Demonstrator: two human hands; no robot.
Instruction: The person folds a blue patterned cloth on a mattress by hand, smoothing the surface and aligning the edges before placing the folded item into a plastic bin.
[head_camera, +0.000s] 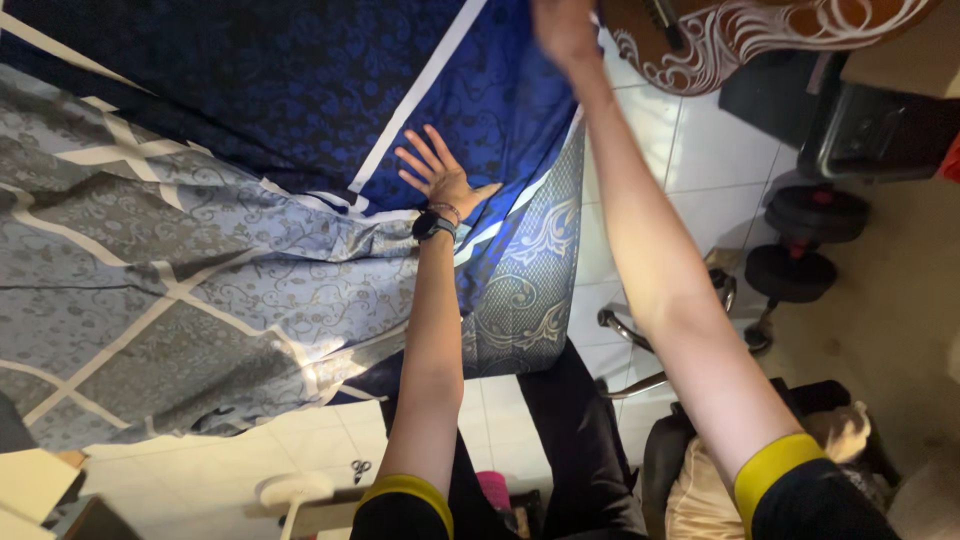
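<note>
1. Across the upper left of the view spreads a large bed sheet (250, 150), dark blue with a floral print and white stripes up top, grey-blue with pale crossing bands lower down.
2. The left hand (437, 172) lies flat on the dark blue part of the sheet, fingers spread wide and palm down, gripping nothing; it presses on the cloth just beside a white stripe.
3. A black wristwatch (432, 226) and a thin bracelet sit on the left wrist, right where the blue cloth meets the grey folds.
4. The right hand (563, 28) reaches to the top edge of the view, at the sheet's right border. Its fingers are cut off by the frame, so I cannot tell whether it clasps the cloth or only touches it.
5. The sheet thus lies under the left palm and runs up to the right hand, with a patterned grey-blue panel hanging down between the two forearms.
6. Both sleeves are black with yellow cuffs.
7. To the right, on a white tiled floor (700, 150), stand dark dumbbells (800, 250); a brown guitar body (760, 35) with white swirls shows at the top.
8. Small scissors (361, 468) lie on the tiles near the bottom.
</note>
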